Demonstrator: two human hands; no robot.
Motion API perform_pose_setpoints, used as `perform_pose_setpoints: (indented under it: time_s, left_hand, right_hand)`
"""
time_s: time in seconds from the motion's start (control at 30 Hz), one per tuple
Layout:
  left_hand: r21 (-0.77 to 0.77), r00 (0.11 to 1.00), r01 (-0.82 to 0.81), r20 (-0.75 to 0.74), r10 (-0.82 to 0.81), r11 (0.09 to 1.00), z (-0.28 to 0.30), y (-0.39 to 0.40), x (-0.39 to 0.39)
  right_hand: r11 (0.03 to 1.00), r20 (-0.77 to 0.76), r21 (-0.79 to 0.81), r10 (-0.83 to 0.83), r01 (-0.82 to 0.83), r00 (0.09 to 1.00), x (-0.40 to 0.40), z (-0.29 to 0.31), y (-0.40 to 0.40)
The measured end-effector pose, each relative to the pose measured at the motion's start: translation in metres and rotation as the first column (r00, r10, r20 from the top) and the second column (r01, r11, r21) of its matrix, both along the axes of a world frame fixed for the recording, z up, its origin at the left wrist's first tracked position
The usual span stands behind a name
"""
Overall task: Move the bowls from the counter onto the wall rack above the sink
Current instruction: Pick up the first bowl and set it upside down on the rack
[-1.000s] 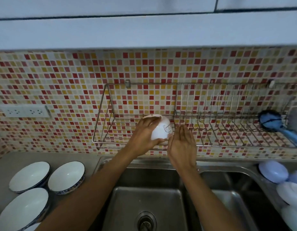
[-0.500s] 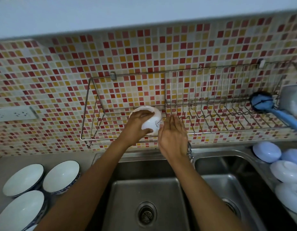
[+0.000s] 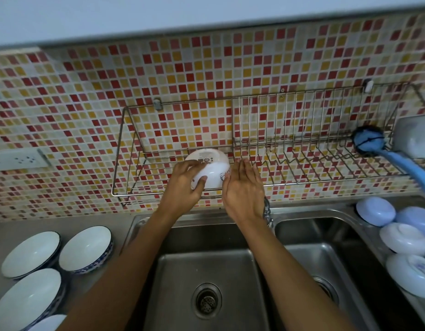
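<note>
The wire wall rack [image 3: 290, 149] carried a blue brush [image 3: 383, 149] at its right end and a white bowl [image 3: 210, 169] in its left section, upside down with its printed base facing out. The left hand [image 3: 182, 185] had its grip closed around that bowl; the right hand [image 3: 243, 187] lay flat and open against its side, perhaps touching. Four white bowls [image 3: 86, 249] sat on the surface left of the sink [image 3: 206, 271]
</note>
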State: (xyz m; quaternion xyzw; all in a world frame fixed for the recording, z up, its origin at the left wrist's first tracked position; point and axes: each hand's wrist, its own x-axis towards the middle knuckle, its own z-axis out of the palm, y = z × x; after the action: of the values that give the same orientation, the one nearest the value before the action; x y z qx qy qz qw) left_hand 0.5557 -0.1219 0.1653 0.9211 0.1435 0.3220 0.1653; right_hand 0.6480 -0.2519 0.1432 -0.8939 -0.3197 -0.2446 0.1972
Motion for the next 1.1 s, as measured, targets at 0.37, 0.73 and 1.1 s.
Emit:
perform_pose_setpoints:
  time_s: [0.37,0.73,1.1]
  left_hand:
    - [0.058,0.950,0.065,-0.310,-0.044,0.996,0.004,0.004,0.006]
    - [0.363,0.949,-0.056,-0.270,0.162,0.930,-0.010,-0.011,-0.004]
    - [0.313,0.954,-0.130,-0.220,0.205,0.941,-0.053,-0.010,-0.061]
  right_hand:
    - [0.999,0.025,0.051,-0.003,0.002,1.000,0.002,-0.005,0.002]
    - [0.982,0.122,-0.014,0.188,-0.187,0.975,0.002,-0.013,-0.016]
    - [0.990,0.013,-0.036,0.136,-0.136,0.991,-0.037,-0.036,-0.028]
